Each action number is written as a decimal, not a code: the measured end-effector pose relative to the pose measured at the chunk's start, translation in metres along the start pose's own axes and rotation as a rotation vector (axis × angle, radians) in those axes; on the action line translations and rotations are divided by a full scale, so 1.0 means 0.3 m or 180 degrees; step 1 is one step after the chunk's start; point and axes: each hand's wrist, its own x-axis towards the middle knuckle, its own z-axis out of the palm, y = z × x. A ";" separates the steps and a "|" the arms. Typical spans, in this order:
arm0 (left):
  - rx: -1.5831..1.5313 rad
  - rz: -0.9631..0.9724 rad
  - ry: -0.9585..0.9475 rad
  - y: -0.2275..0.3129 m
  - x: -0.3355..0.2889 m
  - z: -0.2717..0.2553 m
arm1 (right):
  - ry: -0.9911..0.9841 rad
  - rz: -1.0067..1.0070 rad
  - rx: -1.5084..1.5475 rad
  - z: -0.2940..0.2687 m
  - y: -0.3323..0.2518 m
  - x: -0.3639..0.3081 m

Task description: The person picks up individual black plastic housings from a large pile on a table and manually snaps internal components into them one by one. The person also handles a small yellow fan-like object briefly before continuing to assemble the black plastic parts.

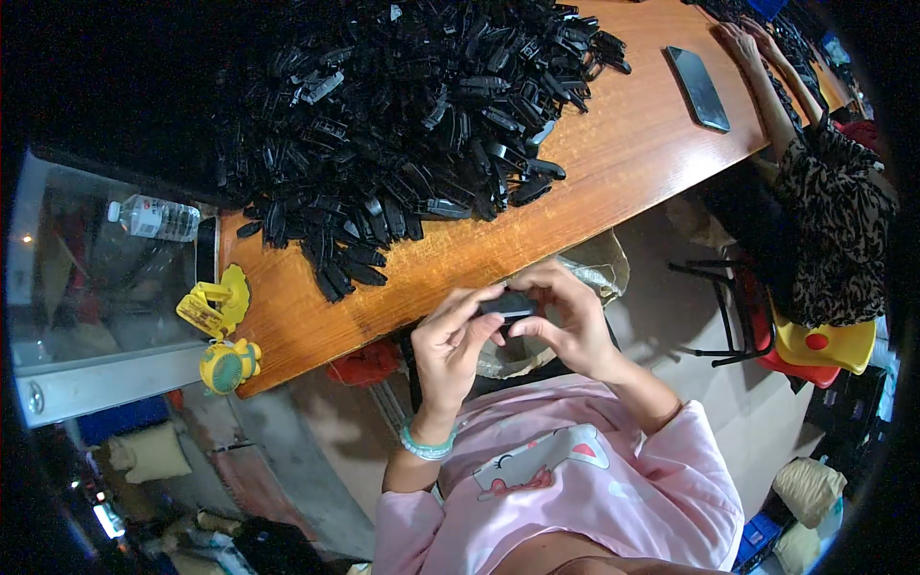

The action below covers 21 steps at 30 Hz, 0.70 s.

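Both my hands are raised just off the near edge of the wooden table, over a pale woven sack. Between them is a small black plastic piece, oblong, with a lighter edge. My left hand pinches its left end with thumb and fingers. The right end sits in the curled fingers of my right hand. Fingers cover part of the piece, so its exact kind does not show. A large heap of similar black plastic pieces lies on the table beyond my hands.
A phone lies on the table at right, near a co-worker's hands. At left are a yellow phone stand, a small yellow fan and a plastic bottle. A red-and-yellow chair stands at right.
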 end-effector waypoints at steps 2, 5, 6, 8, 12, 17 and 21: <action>-0.0604 -0.0123 -0.0178 -0.028 -0.003 -0.010 | 0.0067 0.0047 0.0678 0.009 0.014 -0.001; -0.0735 -0.0207 -0.0289 -0.034 0.002 -0.003 | 0.0164 -0.0064 0.0970 -0.011 0.021 0.001; -0.0737 -0.0204 -0.0283 -0.036 0.005 0.002 | 0.0197 -0.0080 0.0854 -0.016 0.024 0.000; -0.0701 -0.0345 -0.0259 -0.040 0.012 0.012 | 0.0235 -0.0097 0.0733 -0.019 0.030 0.000; -0.0989 -0.0319 -0.0240 -0.070 0.011 0.029 | 0.0325 -0.0011 0.1002 -0.026 0.024 0.007; -0.1107 -0.0406 -0.0248 -0.068 0.012 0.035 | 0.0186 -0.0183 0.0606 -0.052 0.017 0.028; -0.1537 -0.0566 0.0092 -0.067 0.075 0.032 | -0.0254 0.0391 0.0525 -0.072 0.059 0.070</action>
